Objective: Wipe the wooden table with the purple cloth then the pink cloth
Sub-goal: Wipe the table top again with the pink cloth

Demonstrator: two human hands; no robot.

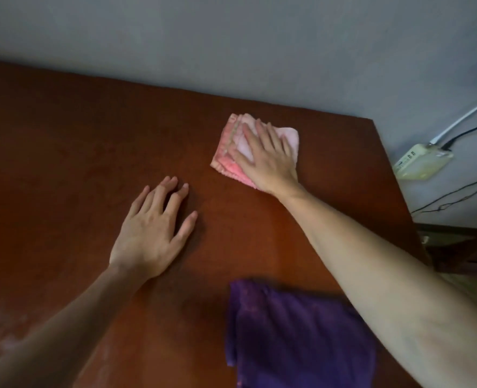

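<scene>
A folded pink cloth [231, 147] lies flat on the wooden table [63, 152], towards its far right corner. My right hand [268, 158] presses down on it with straight, spread fingers. My left hand [153, 228] rests flat on the bare wood at the middle of the table, fingers spread, holding nothing. A purple cloth [293, 337] lies crumpled at the near right of the table, partly under my right forearm and touched by neither hand.
The table's right edge runs diagonally at the right. Beyond it, a white power strip [422, 161] with a white cable and black wires lies against the grey wall [231, 37]. Pale smudges mark the table's near left.
</scene>
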